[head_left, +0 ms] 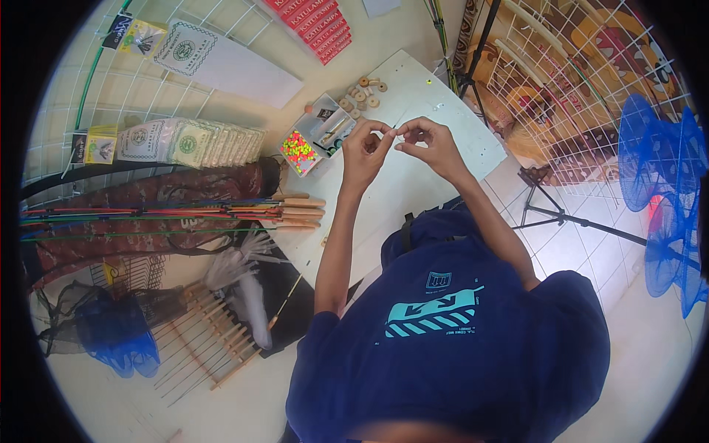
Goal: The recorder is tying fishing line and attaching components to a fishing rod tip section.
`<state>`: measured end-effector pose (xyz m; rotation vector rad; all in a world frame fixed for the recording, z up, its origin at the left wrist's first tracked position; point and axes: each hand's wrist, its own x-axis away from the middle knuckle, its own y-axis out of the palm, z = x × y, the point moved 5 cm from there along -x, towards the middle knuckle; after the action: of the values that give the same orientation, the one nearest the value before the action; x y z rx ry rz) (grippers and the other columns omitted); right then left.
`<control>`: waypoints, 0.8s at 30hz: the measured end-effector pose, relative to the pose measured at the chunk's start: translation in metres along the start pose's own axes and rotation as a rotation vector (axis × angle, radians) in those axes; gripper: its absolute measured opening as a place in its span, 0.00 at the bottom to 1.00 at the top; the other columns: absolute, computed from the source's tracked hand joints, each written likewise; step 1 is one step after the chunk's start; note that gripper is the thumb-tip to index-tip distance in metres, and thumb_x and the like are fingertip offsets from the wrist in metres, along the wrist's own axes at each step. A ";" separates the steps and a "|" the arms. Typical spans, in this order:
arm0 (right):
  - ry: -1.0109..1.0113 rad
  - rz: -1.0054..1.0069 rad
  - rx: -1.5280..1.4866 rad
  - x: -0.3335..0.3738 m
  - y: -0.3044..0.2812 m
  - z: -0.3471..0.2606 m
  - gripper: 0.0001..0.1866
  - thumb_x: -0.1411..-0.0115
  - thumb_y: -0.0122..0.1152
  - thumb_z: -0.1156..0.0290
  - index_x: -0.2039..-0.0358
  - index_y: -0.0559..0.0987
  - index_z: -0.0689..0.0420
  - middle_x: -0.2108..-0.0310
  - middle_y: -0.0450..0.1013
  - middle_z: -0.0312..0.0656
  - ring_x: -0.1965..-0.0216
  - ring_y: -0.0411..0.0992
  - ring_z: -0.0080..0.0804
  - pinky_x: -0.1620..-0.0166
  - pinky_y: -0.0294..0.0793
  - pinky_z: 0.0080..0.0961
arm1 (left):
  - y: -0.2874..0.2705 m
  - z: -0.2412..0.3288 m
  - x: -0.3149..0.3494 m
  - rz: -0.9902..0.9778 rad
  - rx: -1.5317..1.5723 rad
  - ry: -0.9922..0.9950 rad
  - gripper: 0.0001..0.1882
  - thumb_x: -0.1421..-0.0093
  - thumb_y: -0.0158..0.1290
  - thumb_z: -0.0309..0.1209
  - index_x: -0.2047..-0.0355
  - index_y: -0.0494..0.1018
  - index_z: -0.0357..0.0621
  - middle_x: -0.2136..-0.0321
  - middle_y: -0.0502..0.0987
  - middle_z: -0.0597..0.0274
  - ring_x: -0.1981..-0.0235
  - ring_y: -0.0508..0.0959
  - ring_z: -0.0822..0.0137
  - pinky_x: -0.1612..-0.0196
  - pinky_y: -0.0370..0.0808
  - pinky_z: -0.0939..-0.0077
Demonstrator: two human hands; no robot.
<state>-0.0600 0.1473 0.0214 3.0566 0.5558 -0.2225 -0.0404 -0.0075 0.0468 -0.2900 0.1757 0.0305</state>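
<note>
A white desk (443, 103) spreads beneath the grip, with wood-handled rods (301, 212) bundled well to its left. The left hand (363, 153) and right hand (437, 150) meet almost tip to tip, thumbs near forefingers; whether either pinches anything is too small to tell. Just left of the grip sits a compartmented tray (337, 118); beyond the grip, wooden spools (360, 96); inside the tray, bright beads (298, 153).
</note>
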 end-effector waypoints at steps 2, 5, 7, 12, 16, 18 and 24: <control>-0.023 0.053 0.023 0.001 0.002 0.003 0.11 0.47 0.67 0.74 0.64 0.79 0.62 0.68 0.75 0.37 0.66 0.73 0.21 0.61 0.73 0.20 | 0.001 0.000 0.001 -0.007 0.004 -0.008 0.05 0.41 0.57 0.24 0.66 0.73 0.35 0.68 0.73 0.67 0.77 0.71 0.83 0.77 0.64 0.88; -0.039 0.096 0.000 0.000 0.006 0.001 0.10 0.48 0.68 0.74 0.65 0.79 0.62 0.68 0.77 0.37 0.67 0.74 0.21 0.60 0.73 0.20 | 0.000 -0.006 0.002 -0.007 0.033 -0.038 0.06 0.41 0.57 0.24 0.65 0.73 0.35 0.67 0.74 0.65 0.73 0.75 0.79 0.73 0.69 0.87; -0.030 0.093 -0.042 0.000 0.007 0.001 0.10 0.47 0.67 0.74 0.65 0.79 0.61 0.68 0.77 0.37 0.68 0.74 0.21 0.61 0.73 0.20 | -0.001 -0.009 0.001 -0.021 0.032 -0.063 0.06 0.40 0.56 0.24 0.65 0.73 0.35 0.66 0.74 0.64 0.70 0.77 0.76 0.70 0.71 0.86; 0.099 0.028 -0.156 0.001 0.008 0.002 0.09 0.44 0.63 0.79 0.62 0.77 0.65 0.65 0.77 0.41 0.62 0.75 0.24 0.55 0.73 0.22 | -0.002 -0.005 0.000 -0.007 0.038 -0.044 0.05 0.40 0.56 0.24 0.66 0.73 0.35 0.66 0.73 0.64 0.70 0.76 0.78 0.70 0.71 0.86; 0.193 0.016 -0.322 0.003 0.009 -0.004 0.10 0.44 0.64 0.77 0.62 0.77 0.65 0.66 0.77 0.41 0.65 0.75 0.22 0.57 0.73 0.20 | -0.002 -0.003 0.000 -0.007 0.032 -0.030 0.05 0.40 0.56 0.23 0.66 0.73 0.34 0.66 0.73 0.64 0.73 0.75 0.80 0.73 0.69 0.87; 0.222 0.017 -0.340 0.003 0.009 -0.001 0.10 0.43 0.64 0.76 0.62 0.78 0.65 0.66 0.77 0.41 0.66 0.74 0.22 0.58 0.73 0.19 | -0.002 0.000 -0.001 0.049 0.061 0.020 0.05 0.42 0.58 0.25 0.70 0.74 0.35 0.70 0.73 0.66 0.82 0.68 0.84 0.81 0.60 0.87; 0.275 0.036 -0.490 0.003 0.011 0.004 0.12 0.44 0.66 0.71 0.63 0.78 0.63 0.70 0.77 0.38 0.69 0.72 0.20 0.61 0.71 0.18 | -0.001 0.000 -0.001 0.055 0.072 0.017 0.05 0.42 0.58 0.25 0.70 0.74 0.35 0.70 0.73 0.67 0.83 0.67 0.84 0.82 0.60 0.87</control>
<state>-0.0535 0.1377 0.0165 2.6240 0.4775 0.2966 -0.0410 -0.0087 0.0473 -0.2137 0.2008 0.0765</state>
